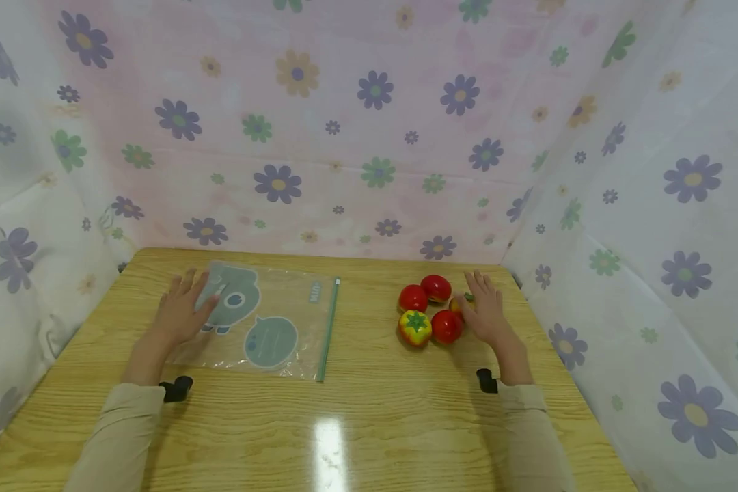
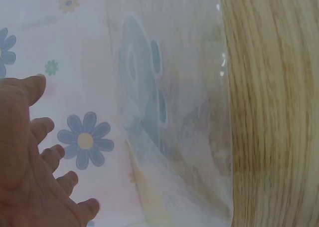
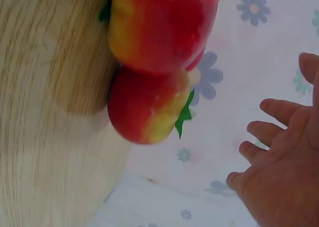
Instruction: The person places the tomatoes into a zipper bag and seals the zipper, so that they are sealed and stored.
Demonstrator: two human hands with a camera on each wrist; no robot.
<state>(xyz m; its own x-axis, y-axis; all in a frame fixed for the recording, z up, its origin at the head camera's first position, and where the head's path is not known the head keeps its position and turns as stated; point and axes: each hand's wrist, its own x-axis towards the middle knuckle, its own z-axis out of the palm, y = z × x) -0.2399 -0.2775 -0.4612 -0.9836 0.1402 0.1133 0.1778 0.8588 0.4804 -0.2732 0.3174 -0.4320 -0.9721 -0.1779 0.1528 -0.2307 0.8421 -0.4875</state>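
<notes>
Several glossy toy tomatoes sit in a cluster right of centre: a yellow one with a star-shaped green top (image 1: 415, 329), a red tomato (image 1: 446, 327) beside it and more red ones behind. My right hand (image 1: 488, 318) hovers over the cluster's right side, fingers spread, partly hiding one tomato; in the right wrist view that red-and-yellow tomato (image 3: 147, 107) stands apart from the fingers. A clear zip bag (image 1: 301, 294) with grey-blue cartoon prints lies flat on the left. Above its left edge is my left hand (image 1: 181, 313), fingers extended and holding nothing.
The wooden table (image 1: 381, 424) carries everything. Flowered cloth (image 1: 338, 150) hangs along its back and both sides. The bag's green zip strip (image 1: 329, 335) faces the tomatoes. A black wrist mount (image 1: 177, 389) sticks out by the left cuff, another mount (image 1: 486, 380) by the right.
</notes>
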